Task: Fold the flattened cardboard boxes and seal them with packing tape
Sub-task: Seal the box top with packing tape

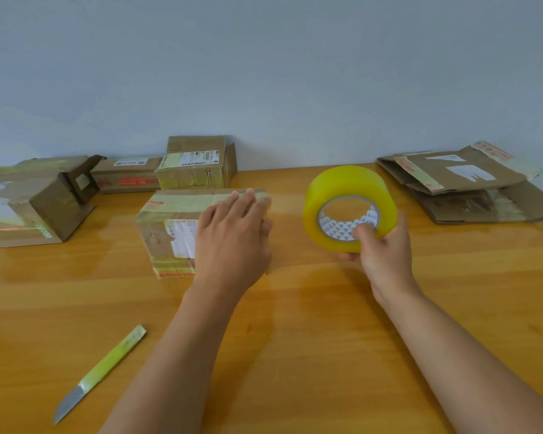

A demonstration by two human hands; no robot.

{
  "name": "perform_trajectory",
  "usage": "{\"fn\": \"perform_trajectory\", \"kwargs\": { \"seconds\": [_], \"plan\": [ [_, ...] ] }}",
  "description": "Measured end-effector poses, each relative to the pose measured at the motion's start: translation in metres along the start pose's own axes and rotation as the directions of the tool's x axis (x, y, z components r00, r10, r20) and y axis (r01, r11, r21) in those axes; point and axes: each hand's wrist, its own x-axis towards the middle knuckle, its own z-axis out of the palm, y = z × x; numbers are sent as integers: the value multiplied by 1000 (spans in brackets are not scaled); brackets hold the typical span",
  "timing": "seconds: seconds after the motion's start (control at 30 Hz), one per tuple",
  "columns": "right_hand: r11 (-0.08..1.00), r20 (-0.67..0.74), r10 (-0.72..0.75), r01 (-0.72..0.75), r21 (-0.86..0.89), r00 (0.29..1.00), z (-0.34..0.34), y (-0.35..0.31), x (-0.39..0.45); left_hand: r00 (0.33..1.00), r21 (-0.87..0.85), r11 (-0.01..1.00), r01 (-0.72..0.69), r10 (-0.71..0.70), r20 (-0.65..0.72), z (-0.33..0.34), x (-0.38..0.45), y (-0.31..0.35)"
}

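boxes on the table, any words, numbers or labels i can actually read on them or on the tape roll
No text can be read.
White shipping label on the back brown cardboard box: print and barcodes too small.
White label on the low box behind: blurred.
Label on the front taped box: blurred, partly hidden by the left hand.
Red print on the flattened boxes: illegible.
Yellow tape roll core: triangle pattern only.

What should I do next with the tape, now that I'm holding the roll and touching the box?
Probably draw the tape roll rightward to lengthen the strip, since the left hand presses flat on the small box while the right hand grips the roll beside it.
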Motion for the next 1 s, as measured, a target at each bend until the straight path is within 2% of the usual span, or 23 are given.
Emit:
{"fn": "perform_trajectory", "kwargs": {
  "seconds": [0.13, 0.43, 0.63, 0.7, 0.83, 0.93, 1.0],
  "plan": [
    [987, 23, -39, 42, -154, 999, -11, 4, 5, 999, 4, 999, 40, -40, 4, -3, 0, -19],
    [913, 62, -144, 156, -377, 988, -5, 12, 4, 996, -23, 996, 90, -89, 14, -5, 1, -28],
    [872, 47, -197, 196, -449, 979, -9, 13, 6, 982, -46, 981, 187, -187, -1, -10, 0, -41],
    [888, 42, -140, 144, -438, 989, -10, 15, 7, 982, -45, 981, 190, -190, -6, -7, 0, -40],
    [883, 118, -35, 86, -462, 992, -12, 18, 6, 976, -43, 976, 214, -215, -24, -5, 1, -44],
    [891, 35, -99, 105, -442, 994, -12, 16, 10, 953, -44, 953, 299, -300, -38, -8, 3, -53],
    [884, 17, -141, 134, -448, 990, -12, 16, 12, 957, -47, 957, 288, -289, -27, -10, 3, -55]
  ]
}}
